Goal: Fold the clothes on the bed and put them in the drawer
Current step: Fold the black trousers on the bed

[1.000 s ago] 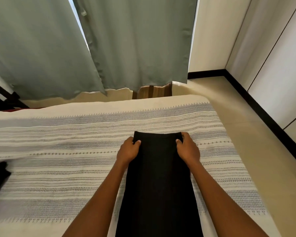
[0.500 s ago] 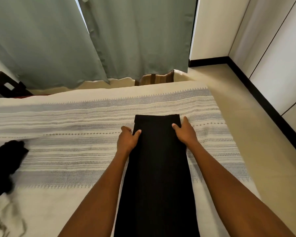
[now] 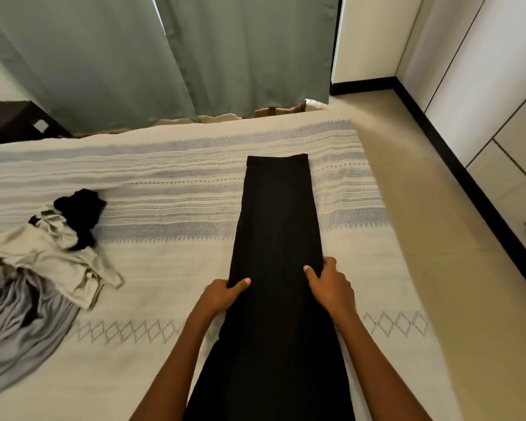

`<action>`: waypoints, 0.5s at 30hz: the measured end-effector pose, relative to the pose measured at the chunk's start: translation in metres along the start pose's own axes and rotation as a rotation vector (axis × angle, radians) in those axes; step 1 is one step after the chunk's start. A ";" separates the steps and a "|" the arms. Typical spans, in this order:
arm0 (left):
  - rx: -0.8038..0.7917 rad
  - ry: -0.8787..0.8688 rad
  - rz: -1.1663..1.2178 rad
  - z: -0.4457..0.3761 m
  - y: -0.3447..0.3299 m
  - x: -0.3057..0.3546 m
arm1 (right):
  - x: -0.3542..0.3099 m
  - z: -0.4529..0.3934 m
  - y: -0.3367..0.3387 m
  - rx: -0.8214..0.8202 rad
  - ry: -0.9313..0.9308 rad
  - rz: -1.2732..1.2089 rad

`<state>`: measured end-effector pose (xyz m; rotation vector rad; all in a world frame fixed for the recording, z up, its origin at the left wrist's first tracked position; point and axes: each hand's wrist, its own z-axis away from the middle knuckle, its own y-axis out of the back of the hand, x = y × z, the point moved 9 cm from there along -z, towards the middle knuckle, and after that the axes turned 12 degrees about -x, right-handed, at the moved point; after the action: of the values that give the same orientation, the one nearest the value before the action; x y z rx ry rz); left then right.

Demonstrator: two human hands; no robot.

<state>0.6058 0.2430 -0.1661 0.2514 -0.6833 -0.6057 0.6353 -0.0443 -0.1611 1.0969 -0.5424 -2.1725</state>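
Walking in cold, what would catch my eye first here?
A long black garment stretched flat down the striped bedspread, with the left hand and right hand pinching its two side edges. Next, the crumpled pile of clothes at the bed's left, under green curtains.

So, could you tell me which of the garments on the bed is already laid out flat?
The long black garment, stretched flat and gripped at its edges by the left hand and right hand; the others lie crumpled in a pile.

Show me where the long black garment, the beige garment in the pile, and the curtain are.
long black garment (image 3: 275, 214), head view, middle of its flat upper stretch
beige garment (image 3: 47, 253), head view, crumpled middle
curtain (image 3: 119, 56), head view, left panel
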 end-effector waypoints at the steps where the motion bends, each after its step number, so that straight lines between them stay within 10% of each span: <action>1: -0.005 -0.007 0.007 0.014 -0.009 -0.011 | 0.008 0.016 -0.007 -0.028 -0.043 0.010; 8: 0.386 -0.119 -0.170 0.070 -0.014 -0.043 | 0.037 0.072 -0.021 0.123 0.007 -0.162; 15: 0.381 -0.055 -0.233 0.091 -0.022 -0.061 | 0.051 0.101 -0.028 0.057 -0.013 -0.260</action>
<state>0.4985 0.2596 -0.1380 0.6775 -0.8280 -0.7040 0.5197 -0.0524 -0.1499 1.2436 -0.4924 -2.4013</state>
